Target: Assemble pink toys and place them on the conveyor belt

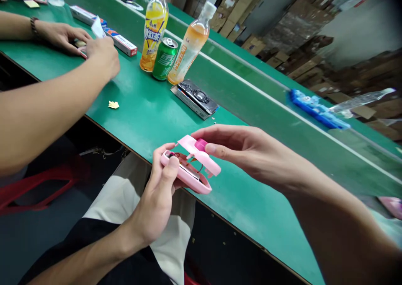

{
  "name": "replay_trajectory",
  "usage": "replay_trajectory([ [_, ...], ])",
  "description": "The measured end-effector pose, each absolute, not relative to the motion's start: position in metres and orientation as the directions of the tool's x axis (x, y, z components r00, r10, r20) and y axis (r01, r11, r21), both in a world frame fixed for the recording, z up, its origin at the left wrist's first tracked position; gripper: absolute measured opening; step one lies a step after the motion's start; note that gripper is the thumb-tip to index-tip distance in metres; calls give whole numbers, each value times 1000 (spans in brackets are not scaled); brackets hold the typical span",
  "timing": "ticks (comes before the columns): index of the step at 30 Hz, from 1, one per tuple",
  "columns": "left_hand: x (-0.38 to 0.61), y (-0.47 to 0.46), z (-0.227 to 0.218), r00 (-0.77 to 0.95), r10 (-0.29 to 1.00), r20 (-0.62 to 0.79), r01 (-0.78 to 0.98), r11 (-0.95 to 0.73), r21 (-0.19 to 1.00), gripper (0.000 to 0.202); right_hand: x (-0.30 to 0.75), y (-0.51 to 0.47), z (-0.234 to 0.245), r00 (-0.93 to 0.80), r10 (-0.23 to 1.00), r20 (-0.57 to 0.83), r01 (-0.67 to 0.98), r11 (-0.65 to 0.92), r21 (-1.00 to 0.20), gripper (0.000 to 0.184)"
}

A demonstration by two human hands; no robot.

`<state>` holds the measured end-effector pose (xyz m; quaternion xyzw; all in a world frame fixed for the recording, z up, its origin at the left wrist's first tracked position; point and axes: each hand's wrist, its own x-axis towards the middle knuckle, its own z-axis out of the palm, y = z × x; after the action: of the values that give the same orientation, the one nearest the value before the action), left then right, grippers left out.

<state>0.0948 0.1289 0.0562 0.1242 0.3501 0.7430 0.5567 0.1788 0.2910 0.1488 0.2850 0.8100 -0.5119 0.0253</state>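
While my left hand [158, 197] pinches the pink lower shell [192, 182] above the green table [141, 104], my right hand [254, 153] pinches the tilted cover [205, 159] by its magenta knob [201, 145]. Both parts look light, stiff and smooth; exposed wires [201, 168] look fragile, so grip outer rims. Cartons [298, 29] are stacked beyond.

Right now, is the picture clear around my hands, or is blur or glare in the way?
Head view: pink case and left hand look fairly sharp; blue item and far boxes are blurred; green table shows soft sheen; upper right corner is dark.
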Motion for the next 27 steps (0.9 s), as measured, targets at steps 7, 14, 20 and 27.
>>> replay_trajectory([
  [7,84,139,59,-328,913,-242,-785,-121,607,46,179,287,144,-861,433,-265,416,303,-857,42],
  [14,76,137,52,-279,940,-198,-737,-77,672,46,179,287,137,-867,421,-267,416,315,-853,44],
  [20,83,132,49,-367,913,-177,-621,-99,778,47,170,278,134,-815,532,-232,503,450,-738,48],
  [27,74,138,48,-288,940,-183,-712,-83,697,45,175,272,143,-834,436,-338,524,434,-733,56],
])
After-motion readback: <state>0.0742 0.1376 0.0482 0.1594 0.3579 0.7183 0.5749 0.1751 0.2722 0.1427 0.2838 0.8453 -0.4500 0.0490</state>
